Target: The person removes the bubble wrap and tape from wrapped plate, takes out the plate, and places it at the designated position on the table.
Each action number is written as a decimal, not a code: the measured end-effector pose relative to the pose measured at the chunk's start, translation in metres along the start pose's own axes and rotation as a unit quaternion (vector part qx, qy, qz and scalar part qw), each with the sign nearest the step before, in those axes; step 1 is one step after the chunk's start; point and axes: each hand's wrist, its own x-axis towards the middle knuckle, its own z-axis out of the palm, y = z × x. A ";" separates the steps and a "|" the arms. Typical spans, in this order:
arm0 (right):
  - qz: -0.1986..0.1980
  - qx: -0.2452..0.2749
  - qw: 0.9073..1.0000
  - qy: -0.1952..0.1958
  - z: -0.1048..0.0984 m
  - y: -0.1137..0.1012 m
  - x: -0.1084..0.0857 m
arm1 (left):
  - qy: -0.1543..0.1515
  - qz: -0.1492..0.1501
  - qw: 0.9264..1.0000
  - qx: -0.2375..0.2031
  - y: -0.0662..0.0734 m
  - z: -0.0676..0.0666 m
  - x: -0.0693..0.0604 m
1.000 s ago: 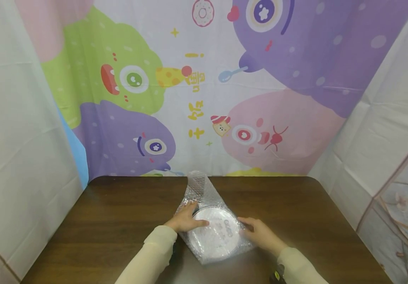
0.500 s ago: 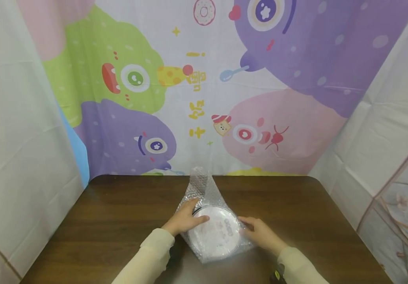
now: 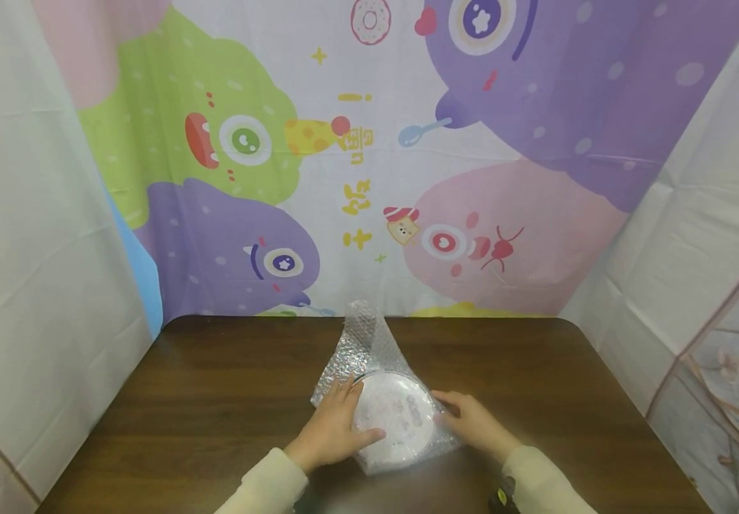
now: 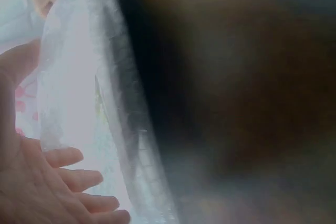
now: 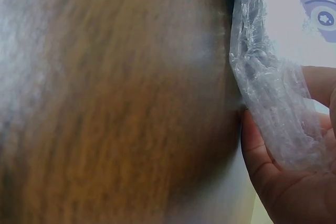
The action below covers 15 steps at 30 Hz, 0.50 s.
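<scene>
**Bubble-Wrapped Disc Lies Between Two Bare Hands**

A round, whitish disc (image 3: 401, 421) lies in a sheet of bubble wrap (image 3: 359, 346) near the close side of a dark, wood-grained tabletop (image 3: 215, 400), a little right of the middle of the head view. The clear wrap covers the disc's face, and faint grey marks show through near its upper right. A long tail of the wrap narrows away from the person and, in the head view, overlaps the far edge of the tabletop; whether it lies flat or rises there cannot be told.

The left hand (image 3: 333, 425) rests on the left side of the bundle. Its fingers are straight, and its thumb stands well apart from them, reaching over the face of the disc. The left wrist view shows the fingers slightly parted and curled round nothing.

The right hand (image 3: 472, 421) is clamped on the wrap at the right side of the bundle. In the right wrist view its thumb and fingers lie on opposite faces of the crumpled plastic and pinch it between them.

Both arms wear pale sleeves (image 3: 270, 482). A dark object (image 3: 502, 497) with a yellow-green mark sits beside the right cuff. Behind the tabletop hangs a backdrop (image 3: 369, 278) printed with green, purple and pink one-eyed cartoon figures and yellow lettering.
</scene>
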 end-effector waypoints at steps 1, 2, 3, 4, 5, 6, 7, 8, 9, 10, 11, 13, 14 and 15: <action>0.000 0.001 1.000 0.000 0.000 0.000 0.000 | -0.004 -0.002 1.000 0.008 0.000 0.000 -0.002; 0.001 0.002 1.000 -0.001 0.000 -0.001 0.000 | -0.007 -0.005 1.000 0.014 0.000 0.001 -0.004; 0.001 0.002 1.000 -0.001 0.000 -0.001 0.000 | -0.010 -0.008 1.000 0.016 -0.001 0.001 -0.005; 0.002 0.002 1.000 -0.001 0.000 -0.001 0.000 | -0.012 -0.012 1.000 0.016 -0.001 0.001 -0.007; 0.003 0.003 1.000 -0.001 0.000 -0.001 0.000 | -0.014 -0.014 1.000 0.015 -0.002 0.002 -0.008; 0.004 0.002 1.000 -0.001 -0.001 -0.001 0.000 | -0.014 -0.016 1.000 0.015 -0.003 0.003 -0.009; 0.005 0.003 1.000 -0.001 0.000 -0.002 0.000 | -0.016 -0.019 1.000 0.016 -0.004 0.003 -0.010; 0.006 0.002 1.000 -0.001 0.000 -0.002 0.000 | -0.018 -0.021 0.999 0.016 -0.005 0.004 -0.011; 0.007 0.002 1.000 -0.001 0.000 -0.002 0.000 | -0.020 -0.023 0.999 0.015 -0.006 0.005 -0.012; 0.007 0.001 1.000 -0.001 0.000 -0.001 0.000 | -0.022 -0.025 0.999 0.016 -0.007 0.006 -0.013; 0.008 0.000 1.000 -0.001 0.000 -0.001 0.000 | -0.023 -0.025 0.999 0.016 -0.008 0.007 -0.013; 0.008 -0.001 1.000 -0.001 0.000 -0.001 0.000 | -0.023 -0.026 0.999 0.014 -0.009 0.009 -0.015; 0.008 0.000 1.000 -0.001 0.000 -0.001 0.000 | -0.022 -0.026 0.999 0.014 -0.009 0.009 -0.015; 0.008 0.001 1.000 -0.001 0.000 -0.001 0.000 | -0.021 -0.025 0.999 0.013 -0.010 0.010 -0.015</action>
